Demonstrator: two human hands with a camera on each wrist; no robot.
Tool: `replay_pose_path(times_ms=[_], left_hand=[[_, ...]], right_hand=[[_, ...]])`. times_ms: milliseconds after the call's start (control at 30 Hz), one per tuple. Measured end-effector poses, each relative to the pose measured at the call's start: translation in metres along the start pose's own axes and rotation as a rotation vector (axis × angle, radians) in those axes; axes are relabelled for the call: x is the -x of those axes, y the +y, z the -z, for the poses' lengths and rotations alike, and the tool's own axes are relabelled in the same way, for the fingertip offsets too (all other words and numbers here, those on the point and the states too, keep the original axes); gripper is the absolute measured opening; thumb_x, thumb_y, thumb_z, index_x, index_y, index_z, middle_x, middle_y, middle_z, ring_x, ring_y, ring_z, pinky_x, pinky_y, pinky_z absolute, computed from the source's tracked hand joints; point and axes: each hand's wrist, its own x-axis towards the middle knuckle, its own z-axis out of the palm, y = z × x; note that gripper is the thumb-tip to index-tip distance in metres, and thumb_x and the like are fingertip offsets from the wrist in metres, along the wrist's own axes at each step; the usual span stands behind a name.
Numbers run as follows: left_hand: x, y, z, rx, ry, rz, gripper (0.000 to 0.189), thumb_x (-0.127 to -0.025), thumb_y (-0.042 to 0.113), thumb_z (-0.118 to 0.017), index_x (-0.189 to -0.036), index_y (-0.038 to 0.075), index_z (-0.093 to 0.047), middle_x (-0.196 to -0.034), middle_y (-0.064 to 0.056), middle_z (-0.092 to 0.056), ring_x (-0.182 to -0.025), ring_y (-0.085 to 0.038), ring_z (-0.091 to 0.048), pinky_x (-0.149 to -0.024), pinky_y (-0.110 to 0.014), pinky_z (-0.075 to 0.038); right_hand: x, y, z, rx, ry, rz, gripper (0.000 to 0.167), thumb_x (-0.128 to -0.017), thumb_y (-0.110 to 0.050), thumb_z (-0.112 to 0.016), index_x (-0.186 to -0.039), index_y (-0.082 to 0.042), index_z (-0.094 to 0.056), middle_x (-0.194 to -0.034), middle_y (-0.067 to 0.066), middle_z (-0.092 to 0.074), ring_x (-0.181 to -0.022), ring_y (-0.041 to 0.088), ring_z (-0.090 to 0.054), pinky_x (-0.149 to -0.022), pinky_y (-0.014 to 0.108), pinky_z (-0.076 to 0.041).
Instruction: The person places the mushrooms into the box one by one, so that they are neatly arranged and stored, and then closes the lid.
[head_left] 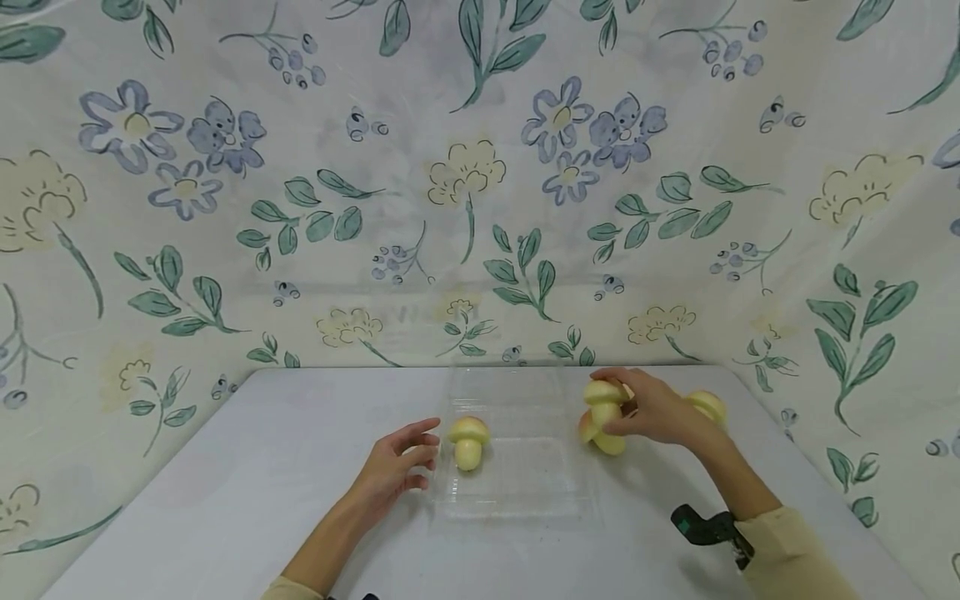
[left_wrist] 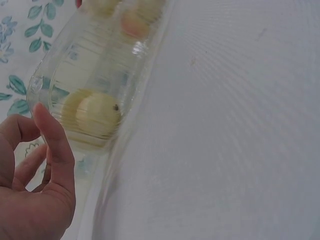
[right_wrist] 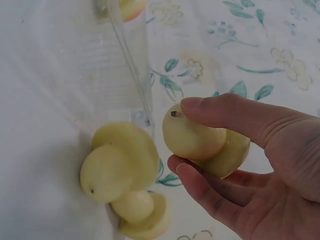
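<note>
My right hand pinches a pale yellow toy mushroom between thumb and fingers, just right of the clear plastic container. The held mushroom is upright in the head view. Below it, another mushroom lies tilted on the table, partly hidden by the held one. Inside the container, toward its left side, sits a mushroom with its cap to the back. At the container's left wall my left hand holds nothing; its fingers are loosely bent. Whether a fingertip touches the wall I cannot tell.
A further mushroom lies at the back right, partly behind my right hand. The white table ends at the back against a floral cloth. A dark wrist camera sits at my right sleeve.
</note>
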Motion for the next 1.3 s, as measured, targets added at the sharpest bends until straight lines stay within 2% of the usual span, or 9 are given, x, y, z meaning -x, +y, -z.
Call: replay_pose_path(times_ms=[100,400,733,900,1067,1300], left_hand=[[0.000,0.000,0.000,-0.002,-0.001,-0.004,0.053,-0.093,0.006,-0.061,-0.144,0.006,-0.047,-0.108,-0.002,-0.055,-0.079,-0.012,-0.056,-0.056,-0.020,-0.050],[-0.001,-0.001,0.001,0.008,-0.003,-0.001,0.054,-0.093,0.007,-0.062,-0.144,0.005,-0.046,-0.107,-0.001,-0.055,-0.079,-0.012,-0.056,-0.055,-0.019,-0.050],[-0.001,0.000,0.002,0.012,-0.015,-0.015,0.054,-0.093,0.006,-0.061,-0.145,0.005,-0.045,-0.106,0.000,-0.055,-0.078,-0.011,-0.056,-0.056,-0.020,-0.050],[-0.001,0.001,0.001,0.009,-0.007,-0.015,0.054,-0.093,0.006,-0.061,-0.144,0.004,-0.046,-0.106,-0.001,-0.055,-0.078,-0.011,-0.056,-0.055,-0.019,-0.050],[0.000,0.000,0.001,0.022,-0.010,-0.009,0.054,-0.092,0.005,-0.061,-0.144,0.004,-0.046,-0.107,-0.001,-0.055,-0.078,-0.011,-0.056,-0.055,-0.019,-0.050],[0.000,0.000,0.000,0.017,-0.022,-0.014,0.055,-0.092,0.006,-0.061,-0.144,0.003,-0.045,-0.107,-0.001,-0.055,-0.078,-0.011,-0.056,-0.055,-0.019,-0.050]], right_hand=[[-0.005,-0.004,-0.003,0.005,-0.001,0.028,0.068,-0.080,-0.012,-0.079,-0.139,-0.006,-0.048,-0.127,0.015,-0.057,-0.088,0.015,-0.065,-0.074,0.022,-0.056],[-0.021,-0.017,-0.012,-0.009,-0.036,0.040,0.070,-0.080,-0.014,-0.080,-0.141,-0.008,-0.047,-0.134,0.013,-0.055,-0.092,0.016,-0.065,-0.076,0.023,-0.056],[-0.032,-0.033,-0.021,-0.028,-0.054,0.071,0.070,-0.079,-0.016,-0.081,-0.141,-0.011,-0.047,-0.128,0.012,-0.057,-0.088,0.014,-0.064,-0.073,0.021,-0.055],[-0.040,-0.036,-0.027,-0.040,-0.077,0.096,0.071,-0.079,-0.016,-0.081,-0.141,-0.009,-0.047,-0.131,0.012,-0.056,-0.088,0.014,-0.065,-0.073,0.020,-0.056],[-0.046,-0.039,-0.034,-0.051,-0.091,0.080,0.070,-0.079,-0.015,-0.082,-0.140,-0.011,-0.048,-0.136,0.009,-0.054,-0.092,0.015,-0.063,-0.076,0.022,-0.056],[-0.049,-0.044,-0.045,-0.052,-0.104,0.071,0.070,-0.078,-0.015,-0.082,-0.139,-0.011,-0.049,-0.133,0.009,-0.055,-0.095,0.015,-0.060,-0.078,0.022,-0.055]])
